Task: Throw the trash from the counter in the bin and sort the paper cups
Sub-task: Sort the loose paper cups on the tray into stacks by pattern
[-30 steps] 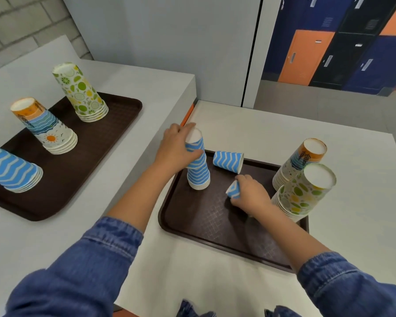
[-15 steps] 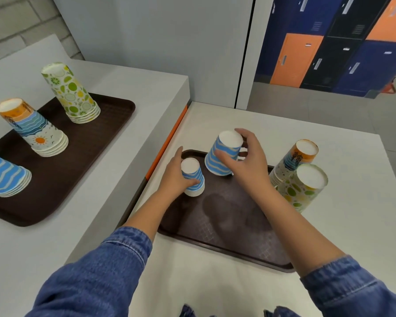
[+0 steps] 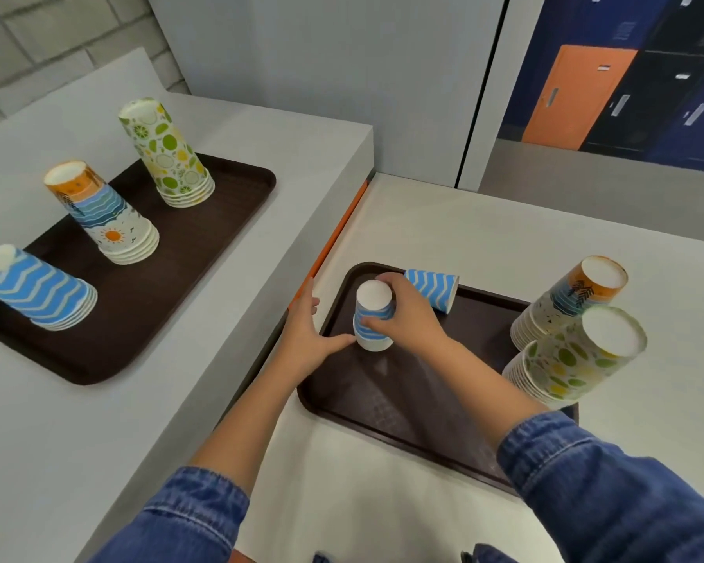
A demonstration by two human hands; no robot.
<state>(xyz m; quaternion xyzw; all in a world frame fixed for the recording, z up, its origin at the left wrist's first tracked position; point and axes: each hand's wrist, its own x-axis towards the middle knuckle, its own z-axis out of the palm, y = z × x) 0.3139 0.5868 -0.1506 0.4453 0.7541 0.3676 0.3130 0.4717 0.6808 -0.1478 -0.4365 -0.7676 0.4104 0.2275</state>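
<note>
In the head view, my right hand (image 3: 411, 314) was curled round the blue-striped cup stack (image 3: 370, 338), tapered paper cups standing upside down mid-frame on the dimpled brown tray (image 3: 383, 396). My left hand (image 3: 307, 335) lay slack, fingers spread, holding nothing, its thumb touching the stack's rolled rim. Just behind, a lone blue-striped cup (image 3: 433, 288) lay on its side. The tray sat on the smooth pale worktop (image 3: 464, 237).

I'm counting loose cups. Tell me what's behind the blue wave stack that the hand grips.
One blue wave cup lies on its side on the tray behind the stack. The right hand, gripping the stack, covers one end of the cup, so that end cannot be seen.
</note>
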